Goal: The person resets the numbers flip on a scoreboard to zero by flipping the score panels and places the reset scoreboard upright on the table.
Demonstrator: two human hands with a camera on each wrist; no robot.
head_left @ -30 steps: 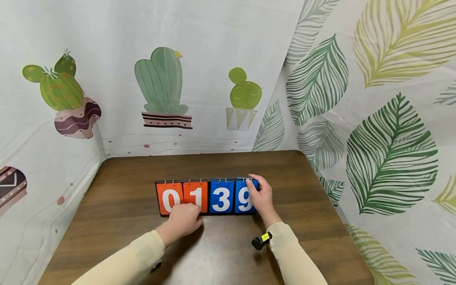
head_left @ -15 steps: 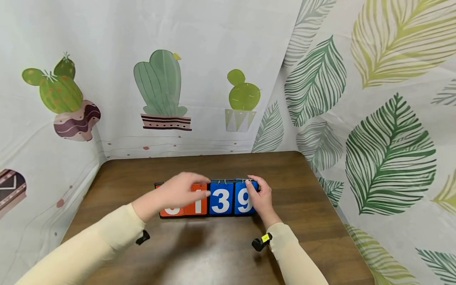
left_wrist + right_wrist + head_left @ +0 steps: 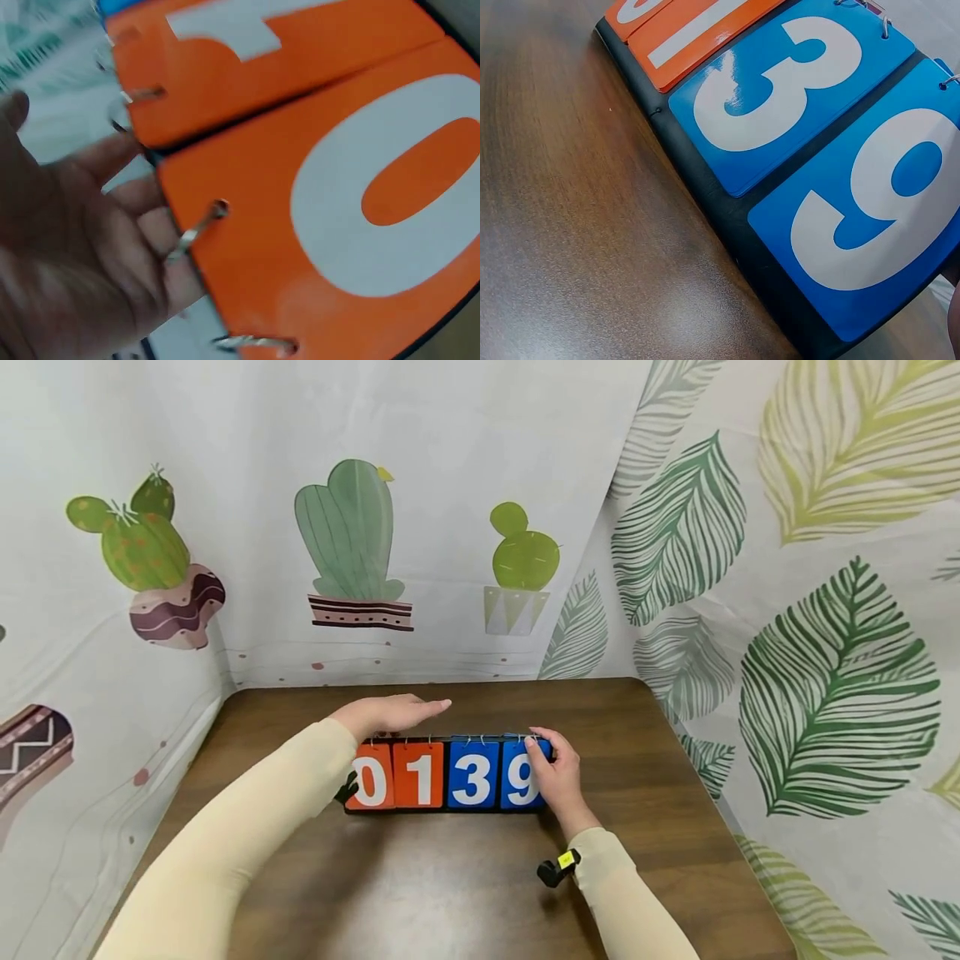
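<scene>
Just now, your left hand (image 3: pixel 392 715) had moved up from in front of the orange cards to the far side of their top edge. The flip scoreboard (image 3: pixel 446 777) stood across the wooden table (image 3: pixel 420 893), its four cards reading 0, 1, 3, 9, the same as a second earlier. In the left wrist view, your fingers spread loosely past a metal ring (image 3: pixel 196 230) and behind the orange 0 card (image 3: pixel 247 247), seemingly gripping nothing; whether the fingertips touched its back could not be told. Your right hand (image 3: pixel 559 774) had kept its hold on the board's right end, thumb over the blue 9 card (image 3: pixel 517 783). That probably steadied the board, leaving your left hand free beside the rings.
</scene>
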